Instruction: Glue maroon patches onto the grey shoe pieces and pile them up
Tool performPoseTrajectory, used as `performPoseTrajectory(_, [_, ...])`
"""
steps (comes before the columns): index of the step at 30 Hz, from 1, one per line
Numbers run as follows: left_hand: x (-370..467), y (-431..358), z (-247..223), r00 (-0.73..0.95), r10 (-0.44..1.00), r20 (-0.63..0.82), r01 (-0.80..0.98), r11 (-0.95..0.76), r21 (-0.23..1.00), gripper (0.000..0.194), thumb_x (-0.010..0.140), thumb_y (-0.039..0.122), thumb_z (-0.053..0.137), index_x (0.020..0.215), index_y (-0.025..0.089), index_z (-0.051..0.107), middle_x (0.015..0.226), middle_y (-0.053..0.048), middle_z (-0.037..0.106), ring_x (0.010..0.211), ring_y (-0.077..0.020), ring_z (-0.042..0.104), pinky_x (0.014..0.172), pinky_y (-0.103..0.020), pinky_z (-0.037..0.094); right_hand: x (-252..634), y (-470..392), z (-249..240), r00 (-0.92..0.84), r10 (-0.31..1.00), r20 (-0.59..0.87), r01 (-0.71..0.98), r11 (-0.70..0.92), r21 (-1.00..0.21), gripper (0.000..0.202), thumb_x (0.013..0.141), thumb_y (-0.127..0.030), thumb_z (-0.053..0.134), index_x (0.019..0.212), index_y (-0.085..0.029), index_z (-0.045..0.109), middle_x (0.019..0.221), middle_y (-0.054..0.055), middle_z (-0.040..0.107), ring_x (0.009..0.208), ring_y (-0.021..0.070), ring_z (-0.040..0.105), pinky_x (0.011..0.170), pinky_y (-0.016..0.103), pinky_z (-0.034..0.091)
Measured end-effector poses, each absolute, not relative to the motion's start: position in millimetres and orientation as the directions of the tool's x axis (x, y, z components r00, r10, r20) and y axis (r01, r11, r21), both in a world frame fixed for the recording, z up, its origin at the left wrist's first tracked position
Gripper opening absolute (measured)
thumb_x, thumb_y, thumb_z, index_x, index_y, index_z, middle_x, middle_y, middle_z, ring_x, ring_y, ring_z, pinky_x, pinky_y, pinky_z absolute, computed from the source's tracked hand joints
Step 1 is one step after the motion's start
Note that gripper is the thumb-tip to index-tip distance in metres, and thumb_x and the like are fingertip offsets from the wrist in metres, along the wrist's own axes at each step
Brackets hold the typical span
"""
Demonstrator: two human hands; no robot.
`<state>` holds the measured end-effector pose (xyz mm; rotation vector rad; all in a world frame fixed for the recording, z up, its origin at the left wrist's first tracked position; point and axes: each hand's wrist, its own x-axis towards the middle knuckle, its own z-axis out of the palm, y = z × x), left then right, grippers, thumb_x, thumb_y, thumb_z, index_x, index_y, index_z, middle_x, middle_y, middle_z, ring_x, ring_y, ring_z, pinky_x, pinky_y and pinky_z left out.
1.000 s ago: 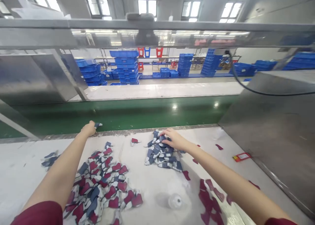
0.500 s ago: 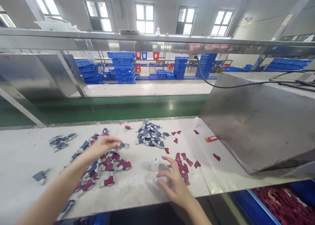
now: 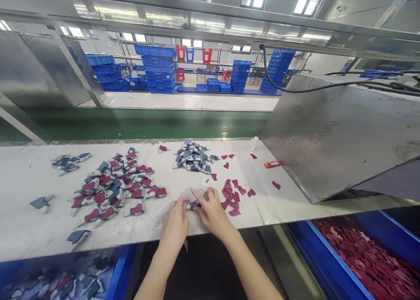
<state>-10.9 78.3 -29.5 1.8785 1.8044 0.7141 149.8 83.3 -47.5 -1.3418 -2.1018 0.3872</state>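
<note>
Near the front edge of the table, my left hand [image 3: 175,220] and my right hand [image 3: 212,211] come together on a small blue-grey and white plastic piece [image 3: 194,204]. Both hands are closed on it by the fingertips. Behind them a clear bottle with a thin dark tip [image 3: 207,180] is mostly hidden. Right of my right hand lies a pile of flat maroon pieces [image 3: 232,197]. To the left spreads a larger heap of white pieces with maroon or blue-grey faces [image 3: 113,184]. A heap of blue-grey and white pieces [image 3: 193,156] sits farther back.
A metal box [image 3: 328,138] stands on the right, with a red and yellow packet [image 3: 273,164] beside it. Blue bins hold maroon pieces [image 3: 367,256] at lower right and mixed pieces [image 3: 65,287] at lower left. A green belt [image 3: 147,123] runs behind the table.
My left hand has moved right and down from the left heap, bringing a blue-grey piece to my right hand. My right hand has closed on it. The view has tilted downward.
</note>
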Motion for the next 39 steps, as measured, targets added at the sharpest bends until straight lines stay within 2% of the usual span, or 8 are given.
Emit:
performPoseTrajectory(6, [-12, 76, -30, 0.194, 0.967, 0.163, 0.677, -0.252, 0.691, 0.031, 0.096, 0.027, 0.041, 0.121, 0.025, 0.059, 0.111, -0.010, 0.062, 0.098, -0.0244, 0.066, 0.087, -0.041, 0.051, 148, 87, -41, -0.209, 0.936, 0.284, 0.683, 0.347, -0.642, 0.061, 0.091, -0.024, 0.060, 0.148, -0.034, 0.040, 0.100, 0.009, 0.051, 0.109, 0.0296, 0.047, 0.097, 0.050, 0.050])
performPoseTrajectory(12, [-12, 69, -34, 0.089, 0.989, 0.121, 0.763, -0.146, 0.630, 0.026, 0.096, 0.023, 0.040, 0.110, 0.023, 0.062, 0.110, -0.010, 0.066, 0.103, -0.0268, 0.064, 0.091, -0.046, 0.043, 154, 88, -45, -0.163, 0.933, 0.320, 0.641, 0.347, -0.685, 0.072, 0.085, -0.031, 0.069, 0.150, -0.030, 0.037, 0.104, 0.009, 0.056, 0.107, 0.0286, 0.052, 0.096, 0.049, 0.050])
performPoseTrajectory(15, [-14, 67, -40, 0.061, 0.986, 0.153, 0.760, -0.145, 0.633, 0.028, 0.098, 0.025, 0.038, 0.108, 0.022, 0.064, 0.106, -0.010, 0.069, 0.101, -0.0258, 0.064, 0.091, -0.044, 0.042, 159, 86, -53, 0.060, 0.892, 0.448, 0.566, 0.339, -0.751, 0.071, 0.079, -0.036, 0.076, 0.142, -0.026, 0.045, 0.112, 0.009, 0.061, 0.106, 0.0265, 0.059, 0.092, 0.045, 0.053])
performPoseTrajectory(17, [-17, 67, -44, 0.062, 0.985, 0.164, 0.757, -0.154, 0.635, 0.028, 0.099, 0.029, 0.038, 0.107, 0.022, 0.065, 0.103, -0.009, 0.070, 0.100, -0.0255, 0.064, 0.090, -0.042, 0.041, 159, 80, -59, 0.287, 0.787, 0.546, 0.507, 0.359, -0.784, 0.055, 0.079, -0.036, 0.076, 0.128, -0.023, 0.055, 0.111, 0.008, 0.065, 0.102, 0.0246, 0.065, 0.089, 0.042, 0.055])
performPoseTrajectory(20, [-23, 67, -50, 0.104, 0.982, 0.159, 0.753, -0.182, 0.632, 0.025, 0.098, 0.033, 0.046, 0.110, 0.024, 0.066, 0.101, -0.007, 0.070, 0.099, -0.0254, 0.064, 0.088, -0.041, 0.039, 156, 66, -66, 0.519, 0.646, 0.560, 0.427, 0.371, -0.824, 0.037, 0.081, -0.038, 0.073, 0.112, -0.020, 0.063, 0.100, 0.009, 0.071, 0.089, 0.0234, 0.070, 0.079, 0.038, 0.058])
performPoseTrajectory(24, [-24, 66, -53, 0.101, 0.982, 0.161, 0.765, -0.180, 0.618, 0.019, 0.095, 0.029, 0.054, 0.107, 0.026, 0.068, 0.101, -0.005, 0.071, 0.097, -0.0244, 0.065, 0.087, -0.041, 0.037, 150, 46, -72, 0.518, 0.678, 0.521, 0.402, 0.345, -0.848, 0.041, 0.084, -0.046, 0.066, 0.108, -0.012, 0.069, 0.097, 0.015, 0.075, 0.080, 0.0256, 0.072, 0.067, 0.037, 0.060])
performPoseTrajectory(29, [-24, 63, -55, 0.023, 0.968, 0.248, 0.789, -0.170, 0.591, 0.021, 0.095, 0.028, 0.053, 0.108, 0.026, 0.069, 0.101, -0.005, 0.072, 0.091, -0.0234, 0.067, 0.085, -0.039, 0.038, 141, 42, -66, 0.476, 0.723, 0.501, 0.435, 0.302, -0.848, 0.028, 0.080, -0.032, 0.073, 0.101, -0.012, 0.073, 0.091, 0.013, 0.077, 0.075, 0.0256, 0.074, 0.064, 0.035, 0.061])
performPoseTrajectory(39, [-21, 63, -56, 0.002, 0.900, 0.436, 0.816, -0.253, 0.519, 0.019, 0.097, 0.027, 0.053, 0.105, 0.021, 0.069, 0.093, -0.006, 0.073, 0.087, -0.0229, 0.067, 0.082, -0.037, 0.038, 134, 51, -48, 0.352, 0.717, 0.601, 0.585, 0.333, -0.740, 0.016, 0.084, -0.024, 0.069, 0.098, -0.016, 0.070, 0.081, 0.009, 0.075, 0.068, 0.0226, 0.072, 0.060, 0.034, 0.060])
